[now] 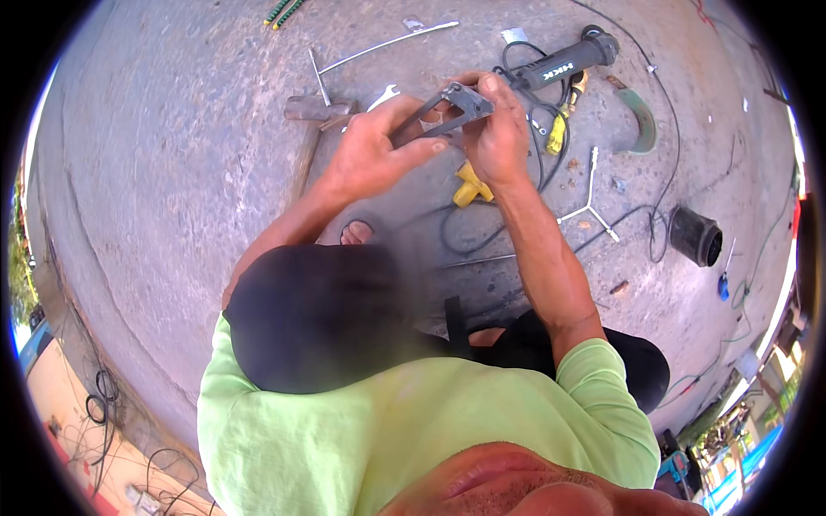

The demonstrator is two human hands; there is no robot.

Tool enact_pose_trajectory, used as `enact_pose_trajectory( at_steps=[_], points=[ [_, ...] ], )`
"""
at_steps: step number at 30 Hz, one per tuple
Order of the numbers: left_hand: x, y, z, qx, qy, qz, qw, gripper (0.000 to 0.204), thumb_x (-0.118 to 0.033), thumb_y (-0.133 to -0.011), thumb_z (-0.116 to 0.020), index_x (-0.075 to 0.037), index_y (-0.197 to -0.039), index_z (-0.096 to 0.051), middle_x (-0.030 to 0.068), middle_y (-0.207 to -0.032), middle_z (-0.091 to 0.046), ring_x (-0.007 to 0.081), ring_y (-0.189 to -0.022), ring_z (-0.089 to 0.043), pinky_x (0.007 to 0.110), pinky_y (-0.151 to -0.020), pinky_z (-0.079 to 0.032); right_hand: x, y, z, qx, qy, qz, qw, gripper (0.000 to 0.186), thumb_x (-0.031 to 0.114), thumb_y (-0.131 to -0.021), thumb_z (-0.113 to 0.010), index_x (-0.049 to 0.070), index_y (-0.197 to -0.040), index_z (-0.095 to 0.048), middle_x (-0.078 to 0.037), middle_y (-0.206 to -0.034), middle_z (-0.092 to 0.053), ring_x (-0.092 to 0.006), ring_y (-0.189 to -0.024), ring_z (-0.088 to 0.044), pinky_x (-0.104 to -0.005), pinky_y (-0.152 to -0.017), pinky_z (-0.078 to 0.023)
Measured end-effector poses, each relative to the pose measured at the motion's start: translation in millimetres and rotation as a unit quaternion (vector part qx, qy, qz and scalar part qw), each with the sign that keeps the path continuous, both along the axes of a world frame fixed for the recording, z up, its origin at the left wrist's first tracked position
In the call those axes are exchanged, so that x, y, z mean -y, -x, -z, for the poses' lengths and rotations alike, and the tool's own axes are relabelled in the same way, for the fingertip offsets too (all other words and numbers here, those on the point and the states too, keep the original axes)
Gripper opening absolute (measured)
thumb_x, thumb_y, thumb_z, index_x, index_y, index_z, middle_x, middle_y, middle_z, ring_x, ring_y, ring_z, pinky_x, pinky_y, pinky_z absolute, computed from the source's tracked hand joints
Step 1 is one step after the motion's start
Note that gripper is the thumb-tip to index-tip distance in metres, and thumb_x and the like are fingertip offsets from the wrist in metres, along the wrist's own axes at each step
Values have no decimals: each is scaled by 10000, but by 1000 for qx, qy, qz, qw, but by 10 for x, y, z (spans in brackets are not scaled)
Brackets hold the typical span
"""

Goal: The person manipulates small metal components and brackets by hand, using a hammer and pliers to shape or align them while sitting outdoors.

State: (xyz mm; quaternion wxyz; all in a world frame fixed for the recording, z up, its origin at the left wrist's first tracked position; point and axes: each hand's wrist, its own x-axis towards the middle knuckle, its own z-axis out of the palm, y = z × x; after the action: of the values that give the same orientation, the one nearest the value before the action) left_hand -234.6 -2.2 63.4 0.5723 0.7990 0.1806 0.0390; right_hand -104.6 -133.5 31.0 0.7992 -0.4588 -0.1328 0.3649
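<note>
In front of my chest, above the concrete floor, a dark metal bracket [467, 101] is held between both hands. Two thin bars spread from its flat plate toward the left. My right hand [497, 129] grips the plate end, its thumb near the upper edge and its fingers curled behind. My left hand [374, 148] closes around the bars' far ends, fingers above and thumb stretched along the lower bar. Part of its grip is hidden behind the metal. An open-end wrench [385, 96] lies on the floor just beyond my left hand.
A hammer [317, 108] and T-handle wrench [387, 47] lie far left. Far right are a black corded power tool [564, 66], a yellow plug [557, 135] and a curved green strip [639, 116]. Nearer lie a yellow splitter [471, 186], Y-shaped wrench [589, 206] and black cup [693, 236].
</note>
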Motion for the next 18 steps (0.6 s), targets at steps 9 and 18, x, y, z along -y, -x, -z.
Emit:
enact_pose_trajectory(
  at_steps=[9,18],
  points=[
    [133,75,98,31,62,-34,997,336,-265,-893,-755,10,-1033,-620,-28,-780,-547,52,-716,-447,242,-613,-373,-48,204,-54,104,140,103,979,432,355,-1061,-473,18,-844,-635,-6,-650,-554,-90,-600,-525,-270,-521,-397],
    [55,120,337,45,80,-33,995,332,-281,-918,-748,1,-1019,-607,-35,-752,-535,34,-605,-436,228,-515,-326,-70,267,201,127,176,81,973,516,436,-1063,-428,45,-769,-593,-42,-638,-590,-121,-607,-559,-311,-549,-424]
  ],
)
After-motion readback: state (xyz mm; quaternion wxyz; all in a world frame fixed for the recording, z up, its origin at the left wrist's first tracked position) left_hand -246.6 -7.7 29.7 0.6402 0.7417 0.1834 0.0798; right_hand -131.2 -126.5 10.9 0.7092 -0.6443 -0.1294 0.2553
